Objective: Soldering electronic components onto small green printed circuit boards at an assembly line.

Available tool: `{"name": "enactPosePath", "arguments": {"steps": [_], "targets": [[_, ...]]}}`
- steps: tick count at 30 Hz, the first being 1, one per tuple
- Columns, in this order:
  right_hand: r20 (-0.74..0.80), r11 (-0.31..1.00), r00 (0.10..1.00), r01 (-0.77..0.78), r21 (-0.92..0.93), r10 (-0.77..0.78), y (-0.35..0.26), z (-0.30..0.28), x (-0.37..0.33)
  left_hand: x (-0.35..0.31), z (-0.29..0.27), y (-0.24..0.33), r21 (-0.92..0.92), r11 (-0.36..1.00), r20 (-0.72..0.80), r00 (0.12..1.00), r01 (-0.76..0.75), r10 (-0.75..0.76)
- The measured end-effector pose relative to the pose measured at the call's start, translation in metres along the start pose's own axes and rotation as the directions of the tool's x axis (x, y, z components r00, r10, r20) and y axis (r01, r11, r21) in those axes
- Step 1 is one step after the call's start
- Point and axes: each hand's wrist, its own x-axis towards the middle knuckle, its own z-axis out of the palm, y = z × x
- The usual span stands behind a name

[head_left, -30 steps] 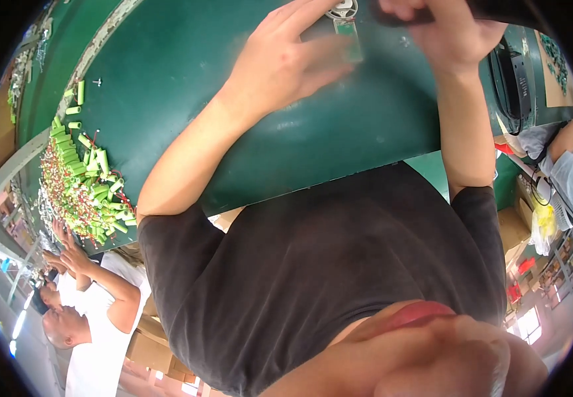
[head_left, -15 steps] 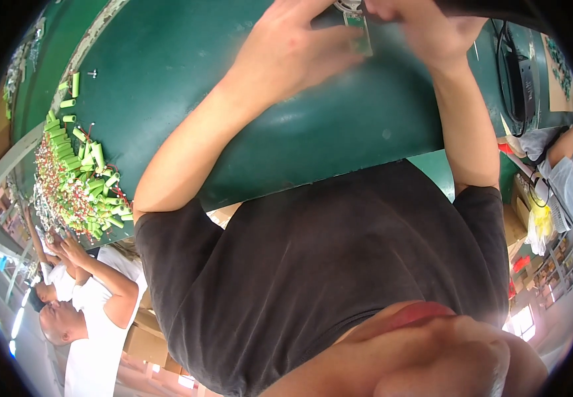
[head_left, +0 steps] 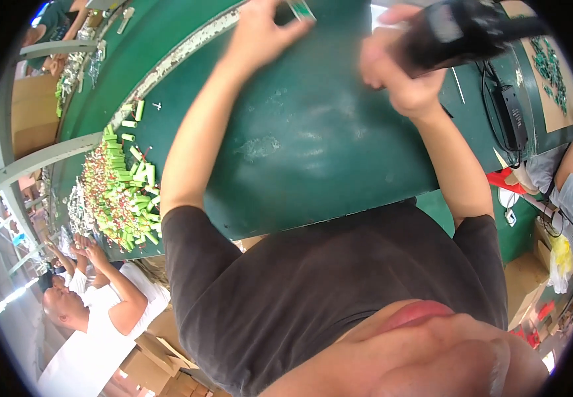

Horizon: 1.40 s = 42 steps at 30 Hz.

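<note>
My left hand (head_left: pixel 260 40) is raised at the far side of the green table, its thumb and fingers closed on a small green circuit board (head_left: pixel 301 9). The board's upper part is cut off by the picture's top edge. To the right, my right hand (head_left: pixel 402 76) wraps round a bulky black handheld power tool (head_left: pixel 442 33), somewhat smeared by motion. The tool is held above the table, apart from the board, and its tip cannot be made out.
Green battery cells (head_left: pixel 118 195) with red wires are heaped at the table's left. A loose screw (head_left: pixel 157 106) lies nearby. At right are a black power adapter (head_left: pixel 512 116) with its cable and a cardboard sheet (head_left: pixel 557 119) bearing green boards. Co-workers (head_left: pixel 111 298) sit at left.
My hands have moved apart: the left went up and left with the board, the right lower and left. The black tool has come down further into view.
</note>
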Motion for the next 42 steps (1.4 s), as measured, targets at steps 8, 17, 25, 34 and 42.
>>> {"name": "enactPosePath", "arguments": {"steps": [8, 17, 25, 34, 42], "targets": [[0.029, 0.977, 0.987, -0.153, -0.150, 0.159, 0.013, 0.002, -0.009, 0.130, 0.030, -0.097, 0.281, 0.959, -0.273, 0.961, 0.038, 0.042], [-0.111, 1.000, 0.994, -0.017, 0.009, 0.018, -0.011, -0.007, 0.007, 0.118, 0.029, -0.068, 0.335, 0.936, -0.330, 0.944, 0.107, 0.010], [-0.177, 0.925, 0.932, 0.261, -0.276, -0.316, -0.062, -0.044, 0.045, -0.036, -0.005, 0.060, 0.117, 0.993, 0.144, 0.989, 0.004, -0.021], [-0.126, 0.899, 0.989, 0.017, -0.437, -0.080, -0.060, -0.017, 0.048, -0.066, 0.040, 0.096, 0.196, 0.859, 0.101, 0.881, -0.473, 0.462], [-0.157, 0.974, 0.978, -0.162, -0.156, 0.137, -0.031, 0.004, 0.014, -0.071, 0.036, 0.097, 0.046, 0.863, -0.054, 0.861, -0.503, 0.505]]}}
